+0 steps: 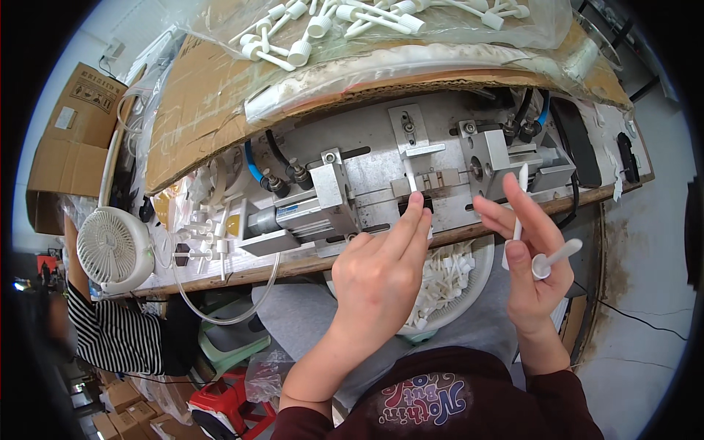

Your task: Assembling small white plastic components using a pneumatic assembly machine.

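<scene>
My left hand reaches to the middle of a metal bench fixture. Its fingers are pressed together at the near end of a white plastic stick that lies across the fixture's centre block; the rest of the grip is hidden under the hand. To the right, my right hand is raised with two white plastic capped sticks in it. One stick stands upright between the fingers, and the other capped stick points out to the right beside the thumb.
Pneumatic cylinders with hoses flank the fixture. Cardboard above it bears a pile of white capped sticks. A basket of white pieces sits at my lap. At left are a fan and another person's striped sleeve.
</scene>
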### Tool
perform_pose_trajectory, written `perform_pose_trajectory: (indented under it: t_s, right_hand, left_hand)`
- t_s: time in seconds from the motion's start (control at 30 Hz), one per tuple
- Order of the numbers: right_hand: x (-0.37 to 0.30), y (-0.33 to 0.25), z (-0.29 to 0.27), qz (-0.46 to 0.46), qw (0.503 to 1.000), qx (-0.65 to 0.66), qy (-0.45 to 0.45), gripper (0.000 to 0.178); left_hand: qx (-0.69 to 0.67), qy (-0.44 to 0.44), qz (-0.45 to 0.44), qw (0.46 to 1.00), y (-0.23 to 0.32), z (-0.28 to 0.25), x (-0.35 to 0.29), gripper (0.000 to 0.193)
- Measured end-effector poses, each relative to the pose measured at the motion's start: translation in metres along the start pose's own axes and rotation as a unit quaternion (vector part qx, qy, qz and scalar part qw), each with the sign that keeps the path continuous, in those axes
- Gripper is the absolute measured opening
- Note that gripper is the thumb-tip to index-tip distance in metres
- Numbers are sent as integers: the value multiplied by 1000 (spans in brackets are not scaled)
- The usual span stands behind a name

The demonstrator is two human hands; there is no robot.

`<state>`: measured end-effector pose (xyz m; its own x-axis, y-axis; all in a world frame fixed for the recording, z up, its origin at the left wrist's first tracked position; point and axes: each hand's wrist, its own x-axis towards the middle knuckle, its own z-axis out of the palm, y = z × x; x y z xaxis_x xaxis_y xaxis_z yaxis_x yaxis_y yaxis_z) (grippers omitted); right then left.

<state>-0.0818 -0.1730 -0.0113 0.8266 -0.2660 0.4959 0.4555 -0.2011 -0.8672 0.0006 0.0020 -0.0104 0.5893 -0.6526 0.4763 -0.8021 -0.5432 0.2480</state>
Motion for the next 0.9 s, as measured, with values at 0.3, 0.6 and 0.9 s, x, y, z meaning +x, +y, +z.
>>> perform_pose_trajectory:
  t_s: [0.3, 0.6, 0.9]
  right_hand:
    - [-8, 3, 26, 52, 978, 199, -31, 47]
    - [-10, 11, -2, 96, 994, 60, 11, 40]
    - [-3, -17, 0, 177, 982, 51, 43, 40]
  left_hand:
    - [-336, 75, -18, 939, 24, -12, -3, 38]
    - [-101, 41, -52, 993, 7, -5, -10, 33]
    - [-52, 2, -35, 998, 10, -2, -1, 31]
